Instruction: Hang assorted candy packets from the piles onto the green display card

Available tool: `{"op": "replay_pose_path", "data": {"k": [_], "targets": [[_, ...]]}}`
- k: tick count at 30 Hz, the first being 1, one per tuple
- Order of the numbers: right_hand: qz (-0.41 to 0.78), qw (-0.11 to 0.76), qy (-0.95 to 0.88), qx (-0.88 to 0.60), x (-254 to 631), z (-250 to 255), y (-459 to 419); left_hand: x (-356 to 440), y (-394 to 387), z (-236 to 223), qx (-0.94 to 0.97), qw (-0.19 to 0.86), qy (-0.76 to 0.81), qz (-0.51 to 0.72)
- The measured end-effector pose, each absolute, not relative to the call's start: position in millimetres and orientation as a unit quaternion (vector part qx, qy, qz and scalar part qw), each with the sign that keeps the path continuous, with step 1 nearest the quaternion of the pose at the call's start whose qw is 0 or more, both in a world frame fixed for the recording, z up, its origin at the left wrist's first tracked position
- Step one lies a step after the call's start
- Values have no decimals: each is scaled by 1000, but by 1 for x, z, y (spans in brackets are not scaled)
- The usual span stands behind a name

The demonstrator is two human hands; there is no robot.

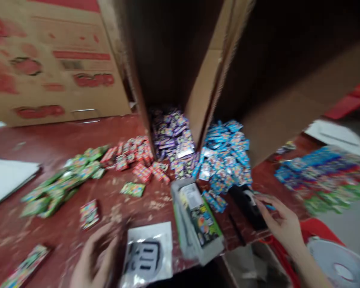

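My right hand (pixel 280 222) rests on a black tape dispenser (pixel 248 206) at the table's front right, fingers curled over it. My left hand (pixel 94 260) is low at the front, blurred by motion, beside a white packet with a black print (pixel 148 254); its fingers cannot be made out. A grey carton with a colourful lid (pixel 198 222) lies between the two hands. Behind it lie heaps of small wrapped packets: green (pixel 63 180), red (pixel 132 158), purple (pixel 174 142) and blue (pixel 225 156).
Tall cardboard boxes (pixel 54 60) stand at the back of the red table (pixel 63 138); open ones spill the purple and blue packets. More mixed packets (pixel 324 176) lie at the right. White sheets (pixel 6 176) lie at the left. A red bin (pixel 312 232) sits below the table's edge.
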State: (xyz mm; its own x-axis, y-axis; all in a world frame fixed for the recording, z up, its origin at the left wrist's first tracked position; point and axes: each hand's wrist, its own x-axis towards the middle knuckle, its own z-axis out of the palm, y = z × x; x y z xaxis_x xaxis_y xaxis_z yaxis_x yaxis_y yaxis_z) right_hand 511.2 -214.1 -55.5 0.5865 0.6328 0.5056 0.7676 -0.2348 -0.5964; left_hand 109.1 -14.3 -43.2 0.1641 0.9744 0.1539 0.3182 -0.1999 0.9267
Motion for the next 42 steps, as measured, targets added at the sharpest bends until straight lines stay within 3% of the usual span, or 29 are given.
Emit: {"op": "replay_pose_path", "data": {"k": [3, 7, 11, 16, 21, 25, 28, 32, 35, 38, 40, 42], "targets": [[48, 468, -475, -744, 417, -55, -176, 79, -18, -50, 723, 364, 458, 367], [215, 425, -565, -674, 347, -60, -130, 67, -31, -53, 787, 307, 413, 340], [238, 338, -572, -708, 372, -65, -85, 90, -52, -54, 856, 279, 319, 297], [253, 237, -627, -697, 417, -59, -25, 167, -73, -87, 962, 171, 18, 212], [292, 138, -643, -694, 422, -50, 5, 202, -82, -144, 976, 74, 41, 202], [332, 109, -645, -680, 430, -32, 0, 198, -84, -140, 973, 138, 52, 180], [328, 135, -642, -680, 427, -2, -17, 196, -75, -97, 961, 176, 98, 189], [324, 277, -616, -663, 392, 39, -51, 196, -56, -33, 918, 73, 275, 275], [342, 419, -567, -621, 357, 48, -72, 190, -45, -14, 898, 39, 314, 306], [357, 475, -543, -593, 332, 39, -81, 177, -38, -8, 902, 75, 317, 285], [283, 502, -539, -614, 325, 34, -82, 168, -32, -1, 908, 122, 309, 254], [131, 509, -554, -646, 323, 36, -80, 161, -27, 10, 912, 157, 307, 221]]}}
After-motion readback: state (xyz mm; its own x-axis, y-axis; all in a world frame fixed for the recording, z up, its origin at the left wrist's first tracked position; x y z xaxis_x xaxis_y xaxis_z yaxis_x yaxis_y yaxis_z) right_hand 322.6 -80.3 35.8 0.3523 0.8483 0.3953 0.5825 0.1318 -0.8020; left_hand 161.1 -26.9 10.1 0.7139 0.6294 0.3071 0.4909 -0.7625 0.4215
